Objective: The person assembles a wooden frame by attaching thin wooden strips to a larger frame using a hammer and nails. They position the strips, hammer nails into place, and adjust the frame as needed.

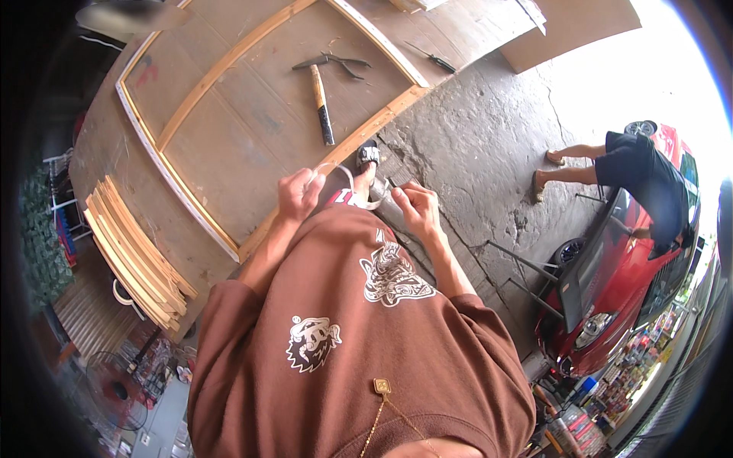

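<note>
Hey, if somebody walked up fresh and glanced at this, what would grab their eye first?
Probably the two hands at the centre: the left hand and right hand hold a pale strip that loops between them above the brown shirt. Next, the big wooden frame lying flat at upper left, with a hammer and pliers resting inside it. At right, a person leans over a red car.

Open-air carpentry workshop: wooden frame (252,114), hammer (321,103), stacked slats (134,256).

One hammer (321,103), one pliers (334,62), one screwdriver (435,58)
</note>
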Tool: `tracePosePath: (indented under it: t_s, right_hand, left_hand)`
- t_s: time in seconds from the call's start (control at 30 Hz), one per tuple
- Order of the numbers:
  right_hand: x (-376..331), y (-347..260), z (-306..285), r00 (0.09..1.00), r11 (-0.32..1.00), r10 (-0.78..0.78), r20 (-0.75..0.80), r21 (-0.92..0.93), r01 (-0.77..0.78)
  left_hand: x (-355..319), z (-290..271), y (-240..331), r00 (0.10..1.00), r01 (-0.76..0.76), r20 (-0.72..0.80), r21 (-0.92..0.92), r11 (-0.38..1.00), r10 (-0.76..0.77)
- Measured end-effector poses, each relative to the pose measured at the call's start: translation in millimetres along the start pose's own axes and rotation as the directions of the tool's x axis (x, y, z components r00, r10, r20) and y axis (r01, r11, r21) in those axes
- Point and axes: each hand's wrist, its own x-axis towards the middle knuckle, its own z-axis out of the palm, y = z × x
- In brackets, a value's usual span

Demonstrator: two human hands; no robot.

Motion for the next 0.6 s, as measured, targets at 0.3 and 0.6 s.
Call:
tracePosePath:
  t_s: [0.3, 0.6]
  right_hand:
    - [-53.0, -41.5, 0.2, 0.992, 0.998, 0.04, -0.12, -0.05, -0.046]
    - [-90.2, -35.5, -20.7, 0.973, 0.989, 0.147, -0.178, 0.009, -0.148]
  left_hand:
    - [3.4, 80.0, 89.3, 0.923, 0.384, 0.296, -0.668, 0.638, -0.246]
    - [-6.1, 101.4, 128.0, 0.871, 0.419, 0.457, -0.505, 0.755, -0.177]
